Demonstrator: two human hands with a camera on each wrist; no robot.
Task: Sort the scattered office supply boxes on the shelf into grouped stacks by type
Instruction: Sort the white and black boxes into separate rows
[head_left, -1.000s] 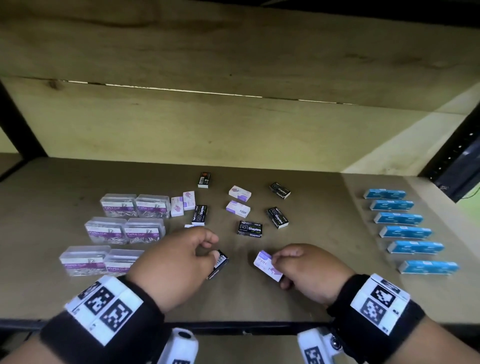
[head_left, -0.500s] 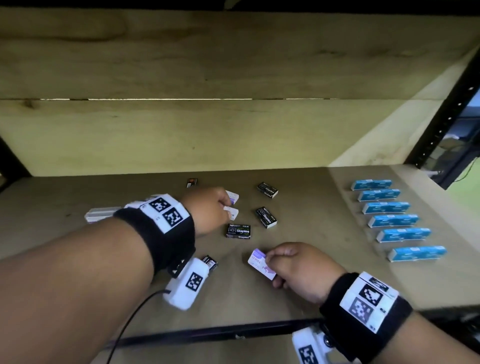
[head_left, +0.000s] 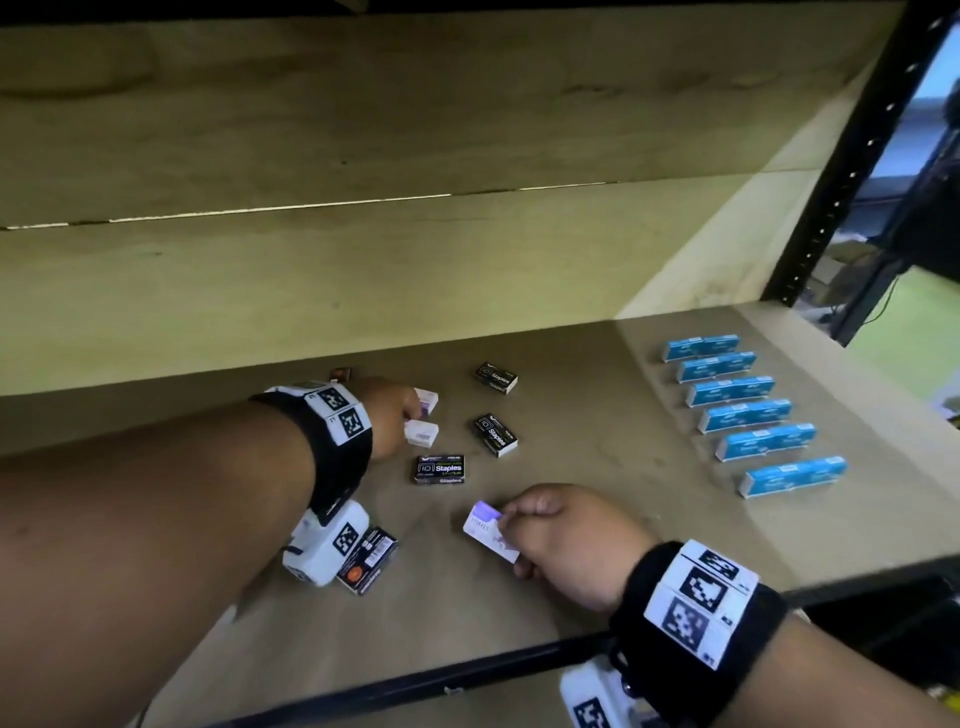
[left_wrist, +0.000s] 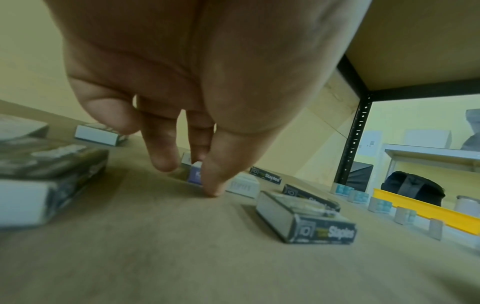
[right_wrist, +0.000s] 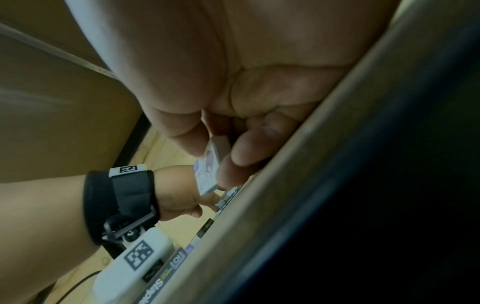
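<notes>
Right hand (head_left: 561, 540): pinched a white-purple box (head_left: 491, 530), tilted above the shelf (head_left: 597, 441) front. Left hand (head_left: 389, 415): fingers extended onto a matching far box (head_left: 427, 401), not visibly gripping; its twin (head_left: 422, 432) just beside. Black staple boxes (head_left: 440, 469) scattered near; blue boxes (head_left: 753, 410) rowed right. Advice: pinch across narrow sides, lift clear, stack squarely.

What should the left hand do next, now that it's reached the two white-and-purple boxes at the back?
Probably close the left hand on the farther white-and-purple box and lift it. Its fingertips are down at that box but not clearly gripping yet, a second matching box lies just beside it, and the right hand already pinches a third one to group them with.
</notes>
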